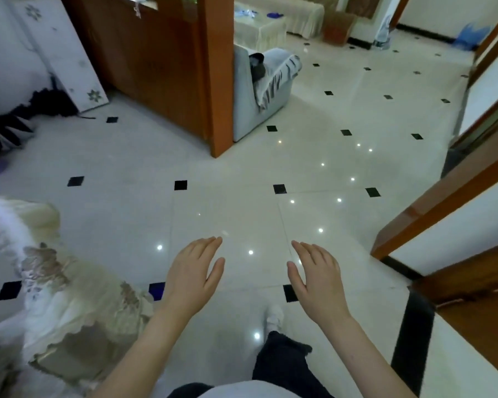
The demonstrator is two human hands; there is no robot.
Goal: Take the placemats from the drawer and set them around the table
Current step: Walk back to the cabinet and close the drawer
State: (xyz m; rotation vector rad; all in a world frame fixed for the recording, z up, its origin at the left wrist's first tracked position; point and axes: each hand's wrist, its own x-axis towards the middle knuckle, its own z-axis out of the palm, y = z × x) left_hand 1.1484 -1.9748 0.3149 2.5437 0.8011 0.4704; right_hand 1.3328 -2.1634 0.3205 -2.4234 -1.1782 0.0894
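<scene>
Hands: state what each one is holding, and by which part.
Nothing is held. The left hand and the right hand are both open and empty, fingers spread above the tiled floor.

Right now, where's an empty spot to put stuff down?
The tiled floor ahead of both open hands, left hand and right hand, is bare up to the wooden pillar. It's crowded at left, by the lace-covered seat.

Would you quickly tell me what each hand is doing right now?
Left hand: open, fingers extended, palm down, holding nothing.
Right hand: open, fingers extended, palm down, holding nothing.
</scene>
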